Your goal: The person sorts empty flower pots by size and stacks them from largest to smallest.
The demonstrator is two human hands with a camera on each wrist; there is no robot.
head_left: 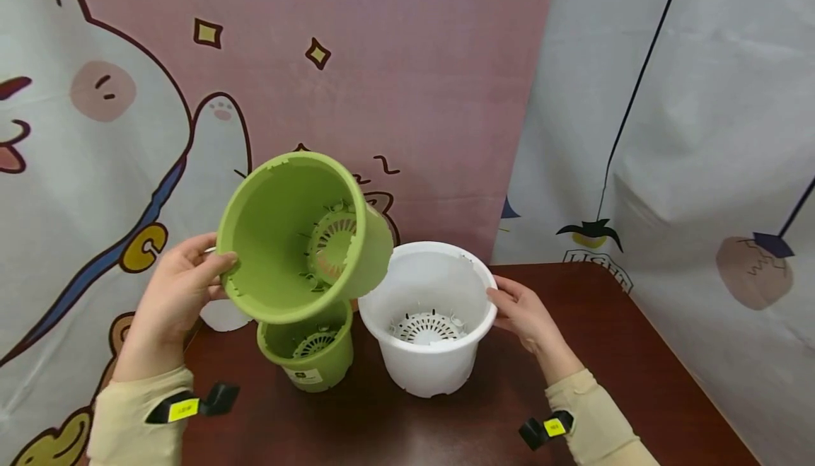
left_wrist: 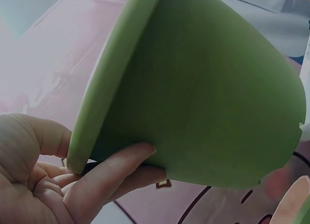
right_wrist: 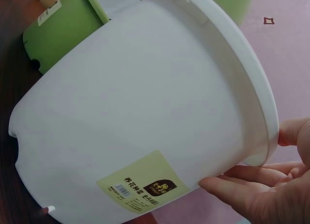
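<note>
My left hand [head_left: 181, 289] pinches the rim of a large green plant pot [head_left: 267, 240], thumb inside and fingers along the outer wall. That pot is raised and tilted, its mouth facing me and its slotted base visible inside. With thumb and fingers my right hand [head_left: 525, 317] grips the right rim of a large white plant pot [head_left: 426, 367] at the table. A paper label [right_wrist: 143, 183] shows on its outer wall in the right wrist view. Below the raised pot, a smaller green plant pot [head_left: 325, 367] stands on the table, partly covered by it.
Part of a white container [head_left: 226, 316] shows at the left behind the green pots. The dark brown table [head_left: 573, 296] reaches back to a printed cloth backdrop [head_left: 433, 98]. Its right edge runs along a pale cloth [head_left: 700, 204].
</note>
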